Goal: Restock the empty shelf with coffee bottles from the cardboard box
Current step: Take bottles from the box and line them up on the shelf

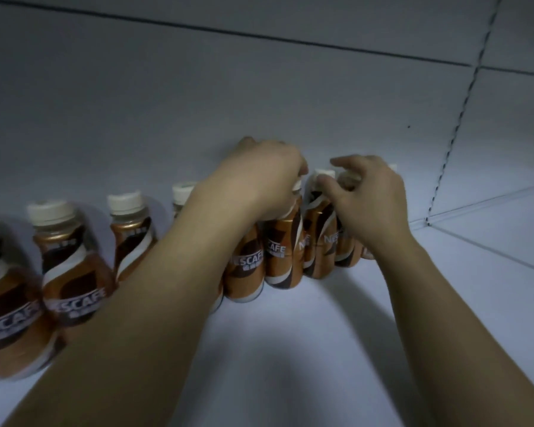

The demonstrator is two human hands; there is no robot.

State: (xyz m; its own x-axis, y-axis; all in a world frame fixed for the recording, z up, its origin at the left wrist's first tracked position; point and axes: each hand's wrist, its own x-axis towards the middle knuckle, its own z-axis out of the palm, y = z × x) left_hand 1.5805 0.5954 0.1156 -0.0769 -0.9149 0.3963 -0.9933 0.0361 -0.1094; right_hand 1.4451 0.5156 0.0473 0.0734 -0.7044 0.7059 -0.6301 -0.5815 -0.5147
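Item 1, lower left to centre of frame: row of brown-and-cream plastic coffee bottles with white screw caps (71, 266), standing upright along the rear of the white metal shelf (305, 349), close against the pale back panel (198, 97). Labels mostly face forward, judged to be for display. Gaps separate the leftmost bottles; spacing tightens toward centre.

Item 2, centre: left hand (259, 183), fingers curled together over the neck and cap of one bottle in the tight group (282, 254). The cap is hidden beneath the palm. The grip from above is judged to steady or nudge the bottle into line.

Item 3, right of centre: right hand (367, 198), thumb and forefinger pinched at the cap area of the neighbouring bottle (319, 241), remaining fingers loosely spread over the caps behind. Whether the pinch actually closes on the cap cannot be told.

Item 4, right of frame: bare shelf surface up to the slotted upright (457, 124); restocking judged partway done. Cardboard box not in view.
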